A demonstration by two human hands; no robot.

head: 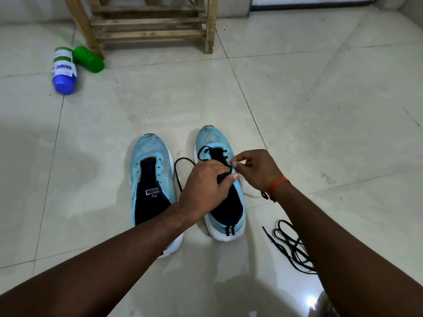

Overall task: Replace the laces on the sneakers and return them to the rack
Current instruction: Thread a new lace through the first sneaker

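Two sneakers (150, 154), two laces (288, 242) (one loose)

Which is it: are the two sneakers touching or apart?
Apart. The head view shows a strip of bare floor between the left sneaker and the right sneaker at the toes and again at the heels.

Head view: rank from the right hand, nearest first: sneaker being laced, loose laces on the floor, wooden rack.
1. Sneaker being laced, directly under the right hand.
2. Loose laces, on the floor beside the right forearm.
3. Wooden rack, far ahead, left of centre.
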